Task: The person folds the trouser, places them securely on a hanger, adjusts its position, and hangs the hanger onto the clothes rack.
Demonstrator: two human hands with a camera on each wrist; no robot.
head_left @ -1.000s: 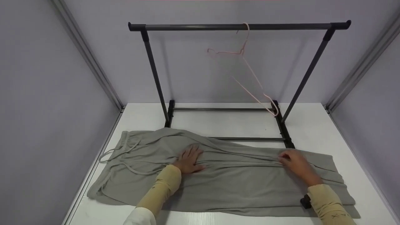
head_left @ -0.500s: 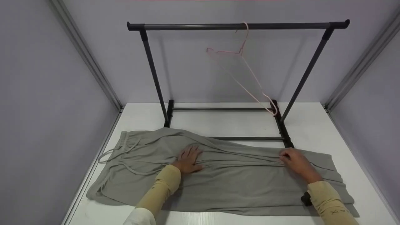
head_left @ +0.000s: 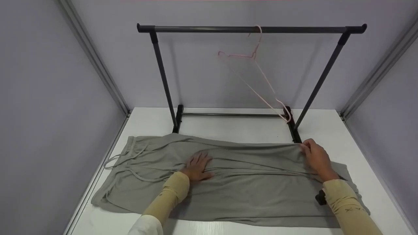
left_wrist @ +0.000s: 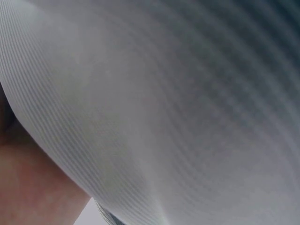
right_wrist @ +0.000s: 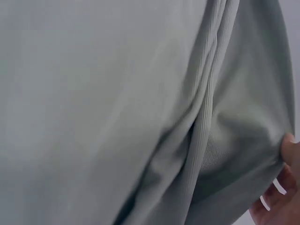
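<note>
Head view: right hand [head_left: 316, 159] pinches grey garment [head_left: 261, 195] at far edge, left hand [head_left: 196, 168] rests, fingers apart; I'd pull gently, evenly

Matt, finely ribbed cloth garment [head_left: 261, 192], faintly glossy metal-looking rail [head_left: 202, 29], smooth plastic-looking hanger [head_left: 241, 55], smooth, slightly shiny tabletop [head_left: 228, 127], matt side wall [head_left: 65, 130]

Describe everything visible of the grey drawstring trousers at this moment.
The grey drawstring trousers lie lengthwise across the white table, their gathered waistband toward the person's left, drawstring loose. The fabric looks soft, is finely ribbed in the right wrist view, and is creased along its length. Their far side covers part of the clothes rack's base. The left hand rests spread on them; the right hand pinches the far edge.
</note>
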